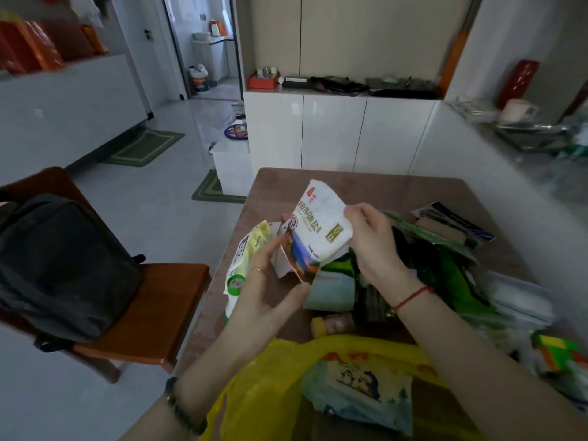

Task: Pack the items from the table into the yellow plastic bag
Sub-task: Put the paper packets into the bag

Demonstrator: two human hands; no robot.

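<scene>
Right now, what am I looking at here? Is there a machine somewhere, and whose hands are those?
No machine: a person wears a camera on the head, so this single picture looks down at their own two bare hands. The right hand pinches a white packet by its edge, lifted above the brown table. The left hand is open under the packet's lower end, beside a pale yellow pack. Nearest the camera lies the yellow plastic bag with a wipes pack at its mouth. More packets are piled on the table to the right.
</scene>
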